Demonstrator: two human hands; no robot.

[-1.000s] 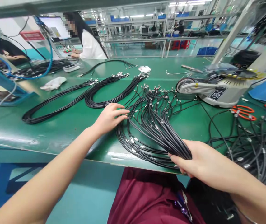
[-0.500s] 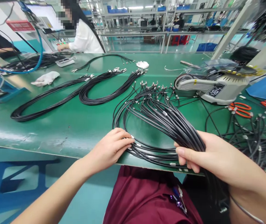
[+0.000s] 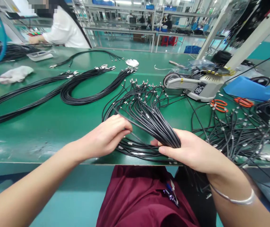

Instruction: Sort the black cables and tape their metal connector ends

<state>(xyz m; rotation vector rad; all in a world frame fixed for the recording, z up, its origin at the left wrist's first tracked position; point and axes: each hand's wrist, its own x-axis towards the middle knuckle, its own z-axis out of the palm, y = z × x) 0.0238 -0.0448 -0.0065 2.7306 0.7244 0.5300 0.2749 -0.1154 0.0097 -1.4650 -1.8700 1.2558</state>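
Note:
My right hand (image 3: 184,148) is closed round a thick bundle of black cables (image 3: 158,123), whose small metal ends fan out on the green bench. The bundle's lower part hangs past the bench's front edge. My left hand (image 3: 111,135) is just left of the bundle, fingers pinched on a single thin black cable (image 3: 137,137), its grip partly hidden by the fingers. Beneath and between both hands, more looped cables (image 3: 139,154) with white tags lie along the front edge.
Tied cable coils (image 3: 85,98) lie at left on the green bench (image 3: 54,135). At right stand a grey tape dispenser (image 3: 196,86), orange-handled scissors (image 3: 219,105), a blue tray (image 3: 250,88) and a tangled cable heap (image 3: 234,135). A co-worker in white (image 3: 66,28) sits across the bench.
My left hand has lifted slightly from the cables at the front edge, its fingers now pinched. My right hand still holds the bundle. The view has swung to the right.

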